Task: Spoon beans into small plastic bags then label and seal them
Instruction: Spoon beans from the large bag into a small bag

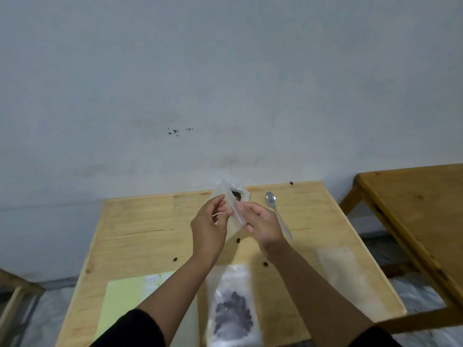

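Head view showed two hands held up over a light wooden table [140, 236]. Both hands held one small plastic bag [231, 206] in the air, above the far middle of the table. The left hand [209, 230] had its fingers curled, and its thumb and fingertips pinched the left edge of the bag. The right hand [263, 225] pinched the bag's right side near its strip, with the fingers pressed close together. A few dark beans sat inside the top part of that bag. One metal spoon [276, 212] lay on the table just to the right of the right hand, with its bowl at the far end. One bigger clear bag of dark beans [233, 311] lay flat at the near edge, between the two arms. One pale empty-looking bag [348, 276] lay on the near right of the table. One yellow-green sheet [122, 301] lay on the near left. Four loose beans [175, 259] could be counted on the table top, and one more sat at the far edge by the wall. A second, darker wooden table [416, 204] stood to the right, apart from the first.
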Demonstrator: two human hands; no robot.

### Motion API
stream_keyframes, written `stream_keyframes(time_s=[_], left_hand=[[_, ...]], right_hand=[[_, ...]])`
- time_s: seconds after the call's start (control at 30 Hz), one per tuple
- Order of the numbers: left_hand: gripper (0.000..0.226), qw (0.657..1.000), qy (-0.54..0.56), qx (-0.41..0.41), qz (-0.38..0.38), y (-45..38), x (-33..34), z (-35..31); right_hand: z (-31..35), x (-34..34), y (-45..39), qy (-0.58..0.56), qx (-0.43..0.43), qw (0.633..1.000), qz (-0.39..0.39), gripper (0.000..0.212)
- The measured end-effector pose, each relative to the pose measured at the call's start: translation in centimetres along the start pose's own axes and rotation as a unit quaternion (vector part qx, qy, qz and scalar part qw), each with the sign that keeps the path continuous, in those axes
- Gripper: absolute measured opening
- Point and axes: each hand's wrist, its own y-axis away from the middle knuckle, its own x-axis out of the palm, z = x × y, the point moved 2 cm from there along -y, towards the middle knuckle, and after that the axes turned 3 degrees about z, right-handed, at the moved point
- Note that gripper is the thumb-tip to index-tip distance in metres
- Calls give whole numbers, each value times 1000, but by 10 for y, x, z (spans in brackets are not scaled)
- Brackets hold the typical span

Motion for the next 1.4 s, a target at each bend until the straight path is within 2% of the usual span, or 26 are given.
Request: stream_keyframes(time_s=[0.23, 0.43, 0.77, 0.97, 1.1, 1.27, 1.4], left_hand=[[18, 988, 115, -97, 13, -8, -10, 3], [17, 971, 192, -144, 4, -20, -9, 2], [26, 971, 176, -160, 36, -31, 13, 0], [21, 984, 83, -160, 0, -36, 21, -6], [22, 985, 83, -154, -8, -39, 24, -11], [24, 985, 88, -149, 7, -39, 27, -14], [25, 988, 74, -137, 14, -39, 30, -16]], right_hand=[[-6, 11, -12, 59, -5, 998, 36, 15], [-7, 7, -32, 89, -4, 995, 44, 27], [-2, -13, -50, 171, -61, 983, 22, 9], [-4, -21, -55, 238, -67, 969, -7, 7], [-1, -21, -57, 244, -93, 965, -29, 9], [8, -22, -55, 239, -128, 963, -10, 16], [9, -23, -54, 255, -148, 955, -33, 19]])
